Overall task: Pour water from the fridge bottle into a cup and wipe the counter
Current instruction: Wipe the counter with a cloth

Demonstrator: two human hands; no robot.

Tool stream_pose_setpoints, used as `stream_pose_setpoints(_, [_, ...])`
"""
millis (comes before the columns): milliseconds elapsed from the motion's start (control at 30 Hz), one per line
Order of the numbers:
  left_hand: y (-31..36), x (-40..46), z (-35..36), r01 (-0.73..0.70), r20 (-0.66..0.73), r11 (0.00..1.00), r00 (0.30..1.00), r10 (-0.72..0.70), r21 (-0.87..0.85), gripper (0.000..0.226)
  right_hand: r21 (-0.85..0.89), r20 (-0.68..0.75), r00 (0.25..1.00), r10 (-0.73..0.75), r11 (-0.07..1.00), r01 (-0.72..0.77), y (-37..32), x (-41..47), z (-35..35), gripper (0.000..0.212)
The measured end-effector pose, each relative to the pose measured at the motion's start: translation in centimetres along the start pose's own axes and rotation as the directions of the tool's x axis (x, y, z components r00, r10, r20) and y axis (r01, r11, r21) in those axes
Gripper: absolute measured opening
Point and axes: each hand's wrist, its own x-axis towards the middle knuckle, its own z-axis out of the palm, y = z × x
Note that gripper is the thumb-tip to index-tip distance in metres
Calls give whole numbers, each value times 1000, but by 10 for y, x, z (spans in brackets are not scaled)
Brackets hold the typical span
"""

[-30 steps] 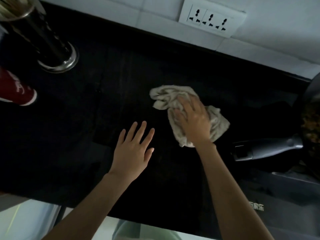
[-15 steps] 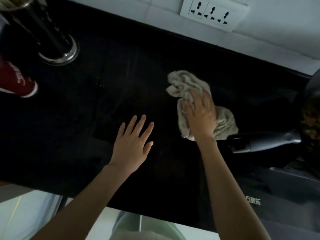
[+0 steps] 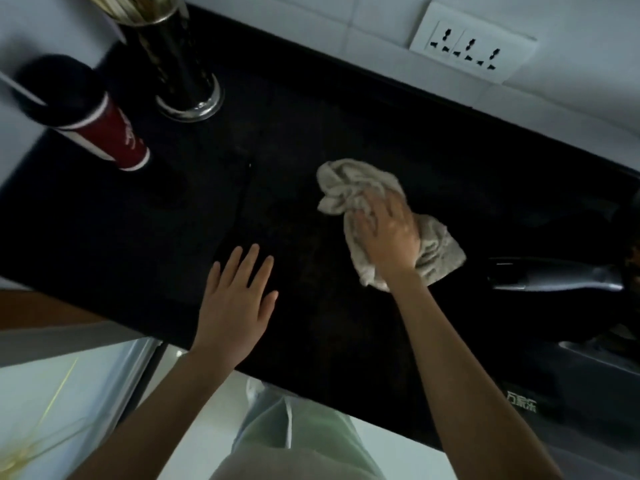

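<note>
Pressing right hand holds cloth lying diagonally.

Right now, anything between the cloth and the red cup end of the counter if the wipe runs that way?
Nothing visible. The right hand presses the cloth on the black counter. The stretch towards the red cup and the metal utensil holder shows bare. The left hand lies flat nearer the front edge, off that line.
</note>
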Motion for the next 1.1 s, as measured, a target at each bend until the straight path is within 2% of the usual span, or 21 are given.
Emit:
stream_pose_setpoints(67, [-15, -12, 0, 56, 20, 998, 998, -56, 22, 53, 0, 12, 997, 78, 997, -78, -23, 34, 12, 43])
stream_pose_setpoints(100, [-22, -17, 0, 75, 25, 997, 997, -76, 29, 54, 7, 33, 997, 66, 998, -66, -41, 44, 19, 42])
stream_pose_setpoints(167, [-34, -23, 1, 94, 25, 995, 995, -95, 41, 55, 11, 64, 995, -73, 997, 72, -81, 43, 31, 44])
stream_pose_setpoints(233, [-43, -27, 3, 105, 26, 993, 994, -106, 46, 53, 0, 150, 957, -248, 968, 251, -107, 9, 30, 50])
stream_pose_setpoints(300, [-50, -32, 5, 111, 22, 993, 993, -112, 46, 52, 38, 163, 944, -287, 958, 284, -98, -35, 14, 48])
stream_pose_setpoints(400, [-54, -37, 7, 92, 56, 995, 994, -94, 36, 58, 17, 67, 982, -174, 985, 173, -40, -58, -6, 42])
stream_pose_setpoints(467, [-56, -37, 9, 98, 72, 995, 992, -99, 15, 57, -12, 69, 997, -40, 999, 41, -15, -28, -3, 45])
stream_pose_setpoints(533, [-55, -36, 10, 105, 89, 994, 991, -105, 2, 62, -47, 56, 996, 66, 997, -63, -24, 13, 8, 48])
stream_pose_setpoints(633, [-56, -36, 9, 103, 99, 995, 990, -102, -5, 62, -7, 146, 989, 1, 1000, 0, -80, 34, 22, 47])
stream_pose_setpoints(700, [-56, -36, 9, 99, 105, 995, 990, -98, -3, 62, 34, 93, 992, -86, 996, 84, -105, 3, 19, 45])
stream_pose_setpoints(767, [-57, -37, 10, 100, 95, 995, 991, -99, -6, 62, 44, 92, 988, -123, 992, 119, -98, -45, 5, 43])
stream_pose_setpoints(867, [-57, -38, 10, 95, 90, 995, 992, -93, -22, 62, 12, 43, 998, -45, 999, 45, -46, -81, -20, 41])
stream_pose_setpoints(933, [-57, -38, 10, 100, 95, 995, 991, -96, -31, 62, 5, 58, 994, 92, 996, -93, -21, -69, -27, 44])
stream_pose_setpoints(1000, [-56, -37, 10, 108, 105, 994, 989, -104, -32, 62, 1, 60, 973, 223, 975, -223, -28, -44, -19, 46])
stream_pose_setpoints(1033, [-56, -36, 10, 109, 105, 994, 989, -105, -30, 61, -2, 64, 970, 233, 972, -234, -40, -37, -14, 46])
stream_pose_setpoints(1100, [-55, -37, 9, 109, 103, 994, 989, -106, -30, 61, 20, 67, 985, 159, 987, -161, -74, -39, -5, 45])
